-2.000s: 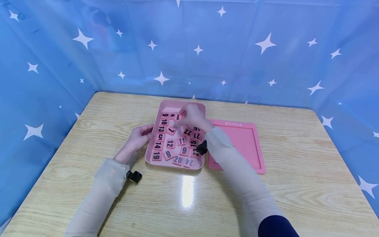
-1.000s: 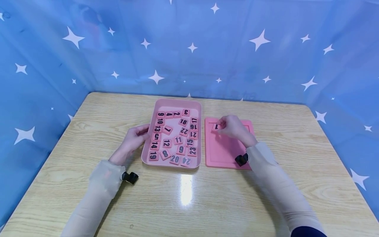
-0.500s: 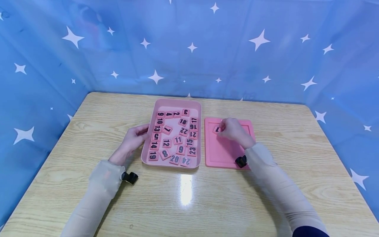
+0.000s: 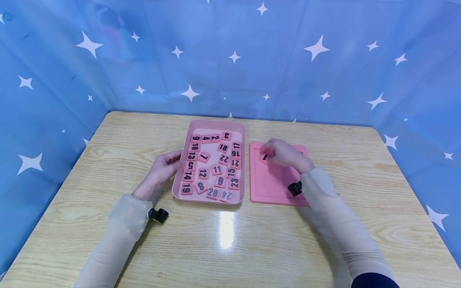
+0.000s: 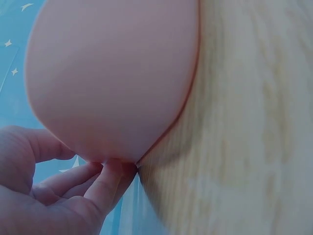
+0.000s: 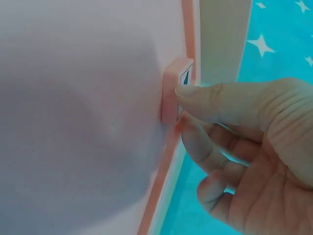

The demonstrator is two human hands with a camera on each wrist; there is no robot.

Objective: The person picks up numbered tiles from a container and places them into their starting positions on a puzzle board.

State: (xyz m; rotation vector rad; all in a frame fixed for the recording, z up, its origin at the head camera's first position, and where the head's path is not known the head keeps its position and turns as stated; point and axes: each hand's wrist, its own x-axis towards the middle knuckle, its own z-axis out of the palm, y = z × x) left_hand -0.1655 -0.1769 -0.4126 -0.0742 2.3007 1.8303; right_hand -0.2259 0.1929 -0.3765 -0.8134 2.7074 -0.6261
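My left hand (image 4: 161, 173) holds the left side of a pink tray (image 4: 217, 124), its fingers at the rim and outer wall. Several number tiles lie in the tray, at various angles. On its right is a pink puzzle frame (image 4: 268, 194) with a raised border. My right hand (image 4: 282, 154) is over the frame's upper left, holding the number 1 tile (image 4: 264, 158) tilted there. In the right wrist view the thumb (image 6: 188, 91) lies on the tile's printed face, with the index fingertip at its lower edge. The left wrist view shows the tray's wall (image 5: 112, 83) and curled fingers.
Tray and frame stand close side by side on a wooden table (image 4: 173, 240). A blue curtain (image 4: 230, 80) with white stars hangs around the table's back and sides. Black wrist cameras (image 4: 158, 216) are strapped to both sleeves.
My right hand has moved from the tray to the frame with the number 1 tile. Over the last half second its fingers have shifted on the tile. The left hand stays at the tray.
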